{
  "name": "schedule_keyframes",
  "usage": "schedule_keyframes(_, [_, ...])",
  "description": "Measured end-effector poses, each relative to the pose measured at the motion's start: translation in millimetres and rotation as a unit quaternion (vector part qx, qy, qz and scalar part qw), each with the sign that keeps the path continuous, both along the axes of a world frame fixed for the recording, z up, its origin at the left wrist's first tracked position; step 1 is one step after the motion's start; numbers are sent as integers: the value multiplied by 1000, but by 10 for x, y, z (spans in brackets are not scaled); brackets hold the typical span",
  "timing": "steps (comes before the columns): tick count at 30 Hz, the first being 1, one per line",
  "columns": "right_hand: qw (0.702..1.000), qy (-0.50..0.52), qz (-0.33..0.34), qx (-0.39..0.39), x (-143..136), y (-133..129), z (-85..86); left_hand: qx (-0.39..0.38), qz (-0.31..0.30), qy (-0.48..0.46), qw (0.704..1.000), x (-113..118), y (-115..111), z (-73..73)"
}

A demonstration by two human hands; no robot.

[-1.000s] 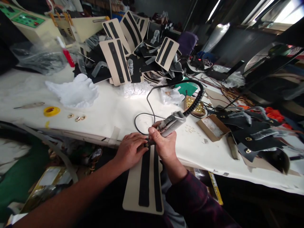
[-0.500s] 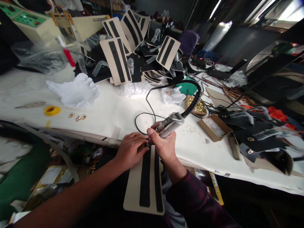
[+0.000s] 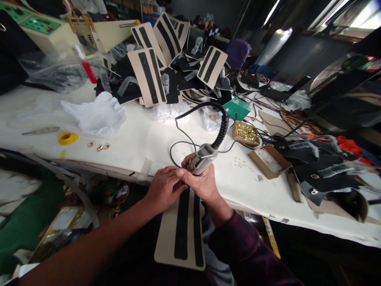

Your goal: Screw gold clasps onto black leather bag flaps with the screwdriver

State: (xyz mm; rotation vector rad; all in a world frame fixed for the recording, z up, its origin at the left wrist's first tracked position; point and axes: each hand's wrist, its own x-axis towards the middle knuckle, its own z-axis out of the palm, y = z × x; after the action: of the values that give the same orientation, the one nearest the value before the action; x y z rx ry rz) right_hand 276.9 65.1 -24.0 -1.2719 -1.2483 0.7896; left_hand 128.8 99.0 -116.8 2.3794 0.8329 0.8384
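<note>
My right hand (image 3: 202, 182) is wrapped around a silver corded electric screwdriver (image 3: 204, 157), tilted with its working end toward the panel's top. A thick black ribbed cable sleeve leaves its upper end. Below lies a beige panel (image 3: 168, 238) with rounded corners and two black stripes, over my lap. My left hand (image 3: 166, 186) pinches the panel's top end, its fingers close to the tool's tip. The tip and the spot where it meets the panel are hidden behind my fingers.
A pile of similar striped panels (image 3: 145, 75) stands at the back of the white table (image 3: 143, 143). To the right are a box of gold hardware (image 3: 245, 133), an open cardboard box (image 3: 269, 161) and black flaps (image 3: 327, 174). Yellow tape (image 3: 68, 138) lies at left.
The screwdriver has tipped to a steeper angle, its cable end swinging left. My right hand has moved slightly left, covering the small metal fitting seen earlier. My left hand stays at the panel's top.
</note>
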Motion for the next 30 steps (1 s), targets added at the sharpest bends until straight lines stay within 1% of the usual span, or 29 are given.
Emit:
schedule_keyframes(7, [1000, 17, 5, 1, 46, 12, -42, 6, -5, 12, 1000, 5, -8, 11])
schedule_keyframes(11, [1000, 29, -2, -10, 66, 25, -45, 12, 3, 18, 1000, 9, -12, 32])
schedule_keyframes(13, [999, 47, 18, -13, 79, 37, -27, 13, 3, 21, 1000, 13, -12, 44])
schedule_keyframes(16, [993, 91, 62, -38, 79, 50, -8, 19, 5, 25, 999, 15, -14, 48])
schedule_keyframes(17, [992, 100, 65, -47, 71, 52, -8, 22, 7, 26, 999, 14, -15, 46])
schedule_keyframes(21, [993, 97, 28, -61, 36, 50, -31, 26, 4, 27, 999, 8, -24, 37])
schedule_keyframes(23, [993, 97, 39, -63, 51, 51, -29, 20, 1, 29, 999, 8, -27, 45])
schedule_keyframes(26, [990, 111, 66, -49, 123, 66, 38, 11, 3, 35, 999, 12, -25, 74])
schedule_keyframes(30, [990, 129, 54, -20, 258, 107, 248, 6, -7, 33, 999, 16, -12, 96])
